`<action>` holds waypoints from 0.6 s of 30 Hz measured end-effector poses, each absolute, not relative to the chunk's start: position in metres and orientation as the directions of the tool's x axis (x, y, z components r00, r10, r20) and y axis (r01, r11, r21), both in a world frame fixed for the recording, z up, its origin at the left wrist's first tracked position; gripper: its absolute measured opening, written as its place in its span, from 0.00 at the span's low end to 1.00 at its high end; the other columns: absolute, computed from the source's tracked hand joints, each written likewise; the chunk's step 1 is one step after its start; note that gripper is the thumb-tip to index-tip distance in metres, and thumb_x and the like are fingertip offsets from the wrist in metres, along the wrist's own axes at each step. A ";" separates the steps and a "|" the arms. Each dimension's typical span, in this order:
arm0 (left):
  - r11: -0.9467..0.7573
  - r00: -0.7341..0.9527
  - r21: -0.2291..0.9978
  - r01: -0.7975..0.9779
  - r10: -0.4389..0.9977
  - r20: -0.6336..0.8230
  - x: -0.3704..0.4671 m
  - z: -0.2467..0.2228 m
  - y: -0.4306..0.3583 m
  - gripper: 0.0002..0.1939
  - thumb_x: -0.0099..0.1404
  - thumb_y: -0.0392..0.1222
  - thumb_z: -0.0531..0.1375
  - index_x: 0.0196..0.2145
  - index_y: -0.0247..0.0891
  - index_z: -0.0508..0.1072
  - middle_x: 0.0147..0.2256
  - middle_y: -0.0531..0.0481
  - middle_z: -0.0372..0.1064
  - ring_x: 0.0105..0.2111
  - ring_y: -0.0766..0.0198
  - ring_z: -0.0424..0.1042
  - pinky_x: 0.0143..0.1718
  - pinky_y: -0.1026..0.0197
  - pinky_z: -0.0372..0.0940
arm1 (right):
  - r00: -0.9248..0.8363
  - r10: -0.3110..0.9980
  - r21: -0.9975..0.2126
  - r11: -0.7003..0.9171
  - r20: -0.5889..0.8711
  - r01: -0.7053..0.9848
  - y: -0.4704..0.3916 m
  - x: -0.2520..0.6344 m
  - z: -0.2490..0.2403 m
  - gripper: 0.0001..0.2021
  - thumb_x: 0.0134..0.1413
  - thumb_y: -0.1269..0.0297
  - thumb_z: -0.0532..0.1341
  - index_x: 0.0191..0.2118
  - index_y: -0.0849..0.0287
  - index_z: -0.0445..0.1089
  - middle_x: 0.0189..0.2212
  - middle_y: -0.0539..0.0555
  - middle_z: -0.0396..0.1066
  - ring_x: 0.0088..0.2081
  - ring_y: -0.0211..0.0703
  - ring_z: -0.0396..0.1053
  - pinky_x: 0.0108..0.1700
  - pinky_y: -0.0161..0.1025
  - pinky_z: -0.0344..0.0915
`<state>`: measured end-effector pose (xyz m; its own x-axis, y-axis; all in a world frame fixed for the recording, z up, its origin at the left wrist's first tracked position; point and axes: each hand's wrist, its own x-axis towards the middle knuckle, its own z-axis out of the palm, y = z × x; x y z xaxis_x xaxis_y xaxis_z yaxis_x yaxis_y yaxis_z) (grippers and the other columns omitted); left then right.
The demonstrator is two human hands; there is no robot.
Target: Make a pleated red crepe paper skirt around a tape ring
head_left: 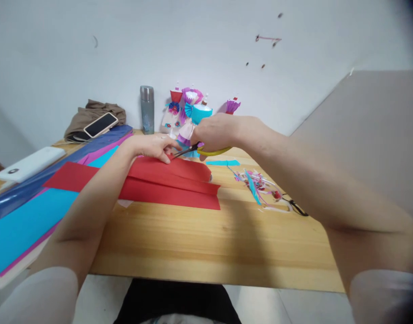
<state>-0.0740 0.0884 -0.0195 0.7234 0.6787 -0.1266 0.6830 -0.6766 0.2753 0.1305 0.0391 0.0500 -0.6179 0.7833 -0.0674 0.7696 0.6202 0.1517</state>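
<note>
Scissors with yellow handles and dark blades point(215, 152), gripped firmly in the right hand point(215, 132), tips right at the far edge of the long red paper pieces point(179, 171), lying left of centre on the wooden desk point(192, 238)! Left hand point(155, 146) alongside, thumb on that edge, fingers bent; whether it pinches, I cannot tell. Far side, a grey cylindrical bottle point(147, 112) stands upright; to the right, colourful scraps point(256, 182) tangle.

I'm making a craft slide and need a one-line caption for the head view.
Left hand on red paper, right hand holding yellow-handled scissors near its far edge, above a wooden table.
</note>
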 end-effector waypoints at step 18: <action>-0.696 0.794 0.407 0.592 0.591 -0.143 -0.078 -0.021 0.089 0.16 0.60 0.41 0.62 0.46 0.36 0.76 0.42 0.46 0.77 0.41 0.61 0.74 0.41 0.65 0.66 | -0.576 0.783 -0.518 0.602 0.234 0.607 0.040 0.204 -0.018 0.20 0.49 0.51 0.65 0.44 0.58 0.77 0.35 0.53 0.75 0.35 0.45 0.67 0.38 0.39 0.61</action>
<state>-0.0785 0.0888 -0.0212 0.7935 0.5915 -0.1431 0.5919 -0.6956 0.4073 0.2044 0.0402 -0.0176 -0.5761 0.7830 0.2344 0.6075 0.6021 -0.5182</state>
